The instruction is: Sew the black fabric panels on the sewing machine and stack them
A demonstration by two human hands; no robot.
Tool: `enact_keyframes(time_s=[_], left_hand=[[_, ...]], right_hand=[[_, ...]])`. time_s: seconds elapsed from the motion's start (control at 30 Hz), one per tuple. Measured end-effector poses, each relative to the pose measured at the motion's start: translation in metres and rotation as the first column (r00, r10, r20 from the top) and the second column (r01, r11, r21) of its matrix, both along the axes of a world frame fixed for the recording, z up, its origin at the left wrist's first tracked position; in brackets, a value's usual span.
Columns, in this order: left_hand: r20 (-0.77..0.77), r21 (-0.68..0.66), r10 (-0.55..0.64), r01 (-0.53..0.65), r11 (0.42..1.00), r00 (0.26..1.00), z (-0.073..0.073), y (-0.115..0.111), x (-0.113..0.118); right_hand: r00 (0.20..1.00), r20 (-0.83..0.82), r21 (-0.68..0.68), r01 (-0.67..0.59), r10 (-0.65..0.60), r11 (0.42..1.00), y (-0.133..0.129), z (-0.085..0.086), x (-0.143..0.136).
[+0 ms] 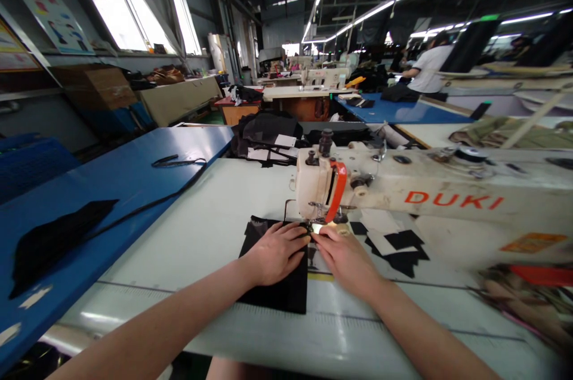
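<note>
A black fabric piece (286, 290) lies flat on the pale sewing table, its upper right corner at the needle area of a sewing machine (447, 189). My left hand (275, 249) rests flat on this fabric, fingers stretched toward the presser foot. At the fabric's right edge, close beside the needle, my right hand (344, 255) has its fingers drawn together, with the fingertips on the edge. The hand partly hides what is pinched there. An orange-red guard (336, 189) hangs from the machine head just above my fingertips. A small light glows by the needle.
Black and white scraps (398, 246) lie under the machine arm. On the left, a blue table (134, 177) holds a black cloth piece (58, 243) and a long strip. Behind the machine sits a dark fabric pile (266, 132). A person in white (430, 67) works farther back.
</note>
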State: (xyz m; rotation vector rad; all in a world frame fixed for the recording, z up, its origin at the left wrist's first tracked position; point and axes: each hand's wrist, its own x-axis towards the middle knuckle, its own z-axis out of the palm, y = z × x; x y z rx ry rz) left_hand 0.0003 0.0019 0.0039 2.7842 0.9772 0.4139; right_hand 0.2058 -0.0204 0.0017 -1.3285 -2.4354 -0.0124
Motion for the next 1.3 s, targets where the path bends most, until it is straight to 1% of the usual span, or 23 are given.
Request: enact_keyframes(time_s=[0.23,0.4,0.57,0.77,0.97,1.13,1.3], left_hand=[[0.000,0.003,0.000,0.000,1.000,1.000,0.000,0.000,-0.001],[0.008,-0.010,0.007,-0.007,1.000,1.000,-0.002,0.000,-0.001],[0.009,-0.021,0.004,-0.004,1.000,1.000,-0.001,0.000,-0.001],[0.026,-0.003,0.004,-0.004,1.000,1.000,-0.001,0.008,-0.001],[0.035,0.023,0.016,-0.017,1.000,0.999,-0.006,0.019,0.001],[0.042,0.021,0.017,-0.018,1.000,0.999,-0.007,0.020,0.001],[0.058,0.017,0.017,-0.018,1.000,0.998,-0.006,0.021,0.002]], right_hand=[[0.999,0.037,0.020,-0.025,0.024,0.999,-0.004,-0.001,0.001],[0.999,0.036,0.003,-0.014,0.014,1.000,-0.005,-0.001,0.002],[0.999,0.039,0.007,-0.001,0.001,1.000,-0.007,0.002,0.001],[1.000,0.000,0.022,0.025,-0.025,0.999,-0.008,0.005,0.001],[0.999,-0.012,0.011,0.030,-0.030,0.999,-0.009,0.002,0.002],[0.997,-0.056,0.025,0.046,-0.044,0.999,-0.011,0.000,0.004],[0.997,-0.064,0.035,0.045,-0.043,0.998,-0.011,-0.001,0.004]])
